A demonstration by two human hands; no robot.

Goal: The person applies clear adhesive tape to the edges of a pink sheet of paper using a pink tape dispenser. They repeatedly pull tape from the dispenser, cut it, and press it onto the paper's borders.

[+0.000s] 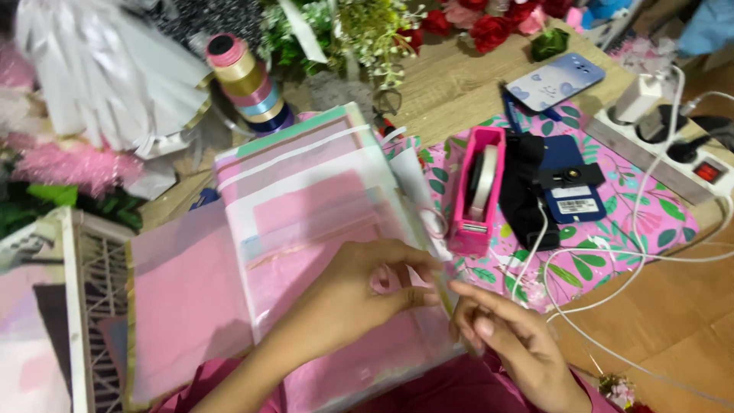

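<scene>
The left hand [359, 294] is resting on a stack of pink wrapping sheets [313, 222], its fingers pinched together on a small pink loop of ribbon [382, 279] near the stack's right edge. The right hand [508, 336] is hovering just beside it, fingers loosely curled and holding nothing, the forefinger reaching towards the loop. A pink tape dispenser [475, 191] is standing just right of the sheets on a floral cloth [612, 252] covering the wooden bench [451, 84]. Stacked ribbon spools [246, 80] are sitting behind the sheets.
</scene>
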